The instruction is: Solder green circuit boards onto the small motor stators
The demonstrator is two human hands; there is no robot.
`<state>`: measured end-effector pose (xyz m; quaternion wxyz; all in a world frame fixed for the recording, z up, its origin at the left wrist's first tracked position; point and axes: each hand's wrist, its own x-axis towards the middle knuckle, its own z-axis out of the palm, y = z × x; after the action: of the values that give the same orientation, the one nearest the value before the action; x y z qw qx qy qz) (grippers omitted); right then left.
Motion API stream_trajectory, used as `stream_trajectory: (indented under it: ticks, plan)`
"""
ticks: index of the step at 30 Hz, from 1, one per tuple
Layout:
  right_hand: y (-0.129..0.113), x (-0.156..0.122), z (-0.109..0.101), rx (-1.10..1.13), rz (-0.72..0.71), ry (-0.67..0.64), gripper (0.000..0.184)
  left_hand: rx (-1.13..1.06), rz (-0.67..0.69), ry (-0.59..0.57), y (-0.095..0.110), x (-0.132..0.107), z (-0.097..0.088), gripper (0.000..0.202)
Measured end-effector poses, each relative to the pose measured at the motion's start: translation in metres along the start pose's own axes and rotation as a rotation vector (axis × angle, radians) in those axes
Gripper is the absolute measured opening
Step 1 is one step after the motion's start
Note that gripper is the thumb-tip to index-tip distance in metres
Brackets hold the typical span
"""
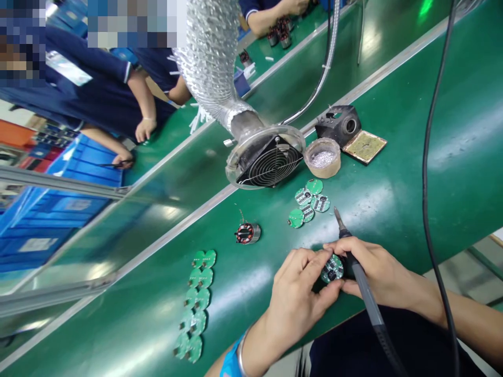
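My left hand [296, 293] is closed on a round green circuit board [332, 269], its thumb and fingers at the board's edge. Dark parts show on the face turned up; what lies beneath is hidden. My right hand [379, 269] grips a soldering iron [366, 296], with the tip pointing up and away from the board. Fingers of that hand also touch the board's right side. Just beyond lie several loose round boards [313, 203], some overlapping. A motor stator [248, 233] with copper windings rests on the green bench to the left.
Paired round boards [198, 298] form a column at left. A fume extractor [271, 162] hangs low on a foil duct, near a bowl of metal shavings [323, 157] and an iron stand [340, 124]. A black cable [426, 173] crosses at right. Co-workers' hands [145, 128] show across the bench.
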<state>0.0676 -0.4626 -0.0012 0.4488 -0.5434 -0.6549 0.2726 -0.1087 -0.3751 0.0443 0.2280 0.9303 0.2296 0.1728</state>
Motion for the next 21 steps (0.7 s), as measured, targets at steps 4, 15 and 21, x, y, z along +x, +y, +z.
stream_trajectory:
  ticks: [4, 15, 21]
  plan:
    - [0.001, 0.0, 0.0, -0.018, -0.013, 0.003, 0.046, 0.023, -0.024, -0.019, 0.0, 0.0, -0.002, 0.037]
    - [-0.001, -0.009, 0.001, -0.195, -0.114, -0.008, 0.045, 0.034, 0.036, 0.133, -0.001, -0.004, 0.017, 0.042]
    - [0.002, -0.016, 0.007, -0.321, -0.192, 0.065, 0.05, -0.059, 0.025, 0.158, 0.002, -0.005, 0.022, 0.048]
